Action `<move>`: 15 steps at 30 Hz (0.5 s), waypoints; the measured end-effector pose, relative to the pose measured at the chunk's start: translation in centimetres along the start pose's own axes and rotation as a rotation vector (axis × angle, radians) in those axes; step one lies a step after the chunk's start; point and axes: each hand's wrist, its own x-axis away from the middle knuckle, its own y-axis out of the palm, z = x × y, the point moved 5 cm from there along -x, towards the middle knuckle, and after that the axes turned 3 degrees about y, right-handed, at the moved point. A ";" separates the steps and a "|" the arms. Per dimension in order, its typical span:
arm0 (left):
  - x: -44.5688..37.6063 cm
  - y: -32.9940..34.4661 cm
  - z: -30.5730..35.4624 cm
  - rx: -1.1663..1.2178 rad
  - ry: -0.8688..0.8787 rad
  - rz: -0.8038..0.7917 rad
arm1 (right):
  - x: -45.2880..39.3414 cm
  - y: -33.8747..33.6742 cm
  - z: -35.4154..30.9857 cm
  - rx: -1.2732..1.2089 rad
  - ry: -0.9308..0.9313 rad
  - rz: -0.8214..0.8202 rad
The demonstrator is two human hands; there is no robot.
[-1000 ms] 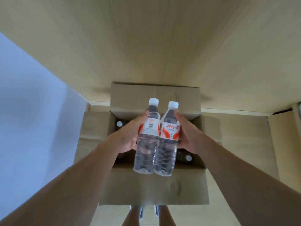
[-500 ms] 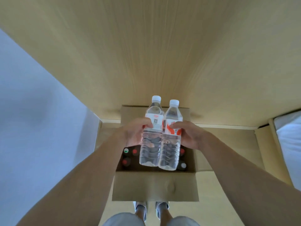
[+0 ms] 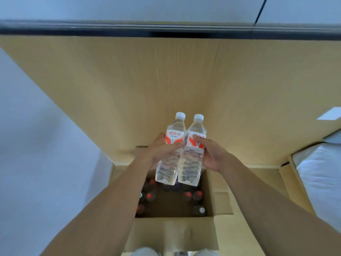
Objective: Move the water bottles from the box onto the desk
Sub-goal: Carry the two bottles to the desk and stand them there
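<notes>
Meanwhile the left hand point(image 3: 162, 150) and right hand point(image 3: 212, 154) each clasp a water bottle point(image 3: 170, 148) point(image 3: 193, 152), pressed side by side at frame centre above the open box point(image 3: 171, 235) (probably for steadiness), heading for the wooden surface point(image 3: 166, 80) beyond.

Ahead of you a broad light-wood panel point(image 3: 166, 80) fills the middle of the view, its grain running toward you, with a dark strip point(image 3: 166, 31) along its far edge. Beyond that you see a pale grey wall point(image 3: 129, 8) crossed by a thin dark line point(image 3: 261, 10). To your left stands a plain bluish-white surface point(image 3: 36, 145); to your right, white bedding point(image 3: 321, 174). The light is soft and even.
</notes>
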 end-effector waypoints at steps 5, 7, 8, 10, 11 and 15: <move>-0.2 1.8 0.8 0.049 -0.035 0.058 | 2.0 -0.8 -1.0 -0.023 -0.040 -0.042; -0.2 2.6 1.1 0.090 -0.044 0.057 | 2.8 -1.3 -1.3 -0.038 -0.044 -0.067; -0.2 3.1 1.3 0.115 -0.045 0.042 | 3.1 -1.7 -1.4 -0.043 -0.041 -0.075; -0.1 4.0 1.6 0.136 -0.043 0.018 | 3.8 -2.5 -1.7 -0.036 -0.049 -0.063; -0.1 4.4 1.7 0.130 -0.039 0.008 | 4.1 -2.9 -1.8 -0.028 -0.060 -0.057; -0.4 5.5 2.2 0.122 -0.019 -0.035 | 5.3 -3.8 -2.0 -0.003 -0.091 -0.058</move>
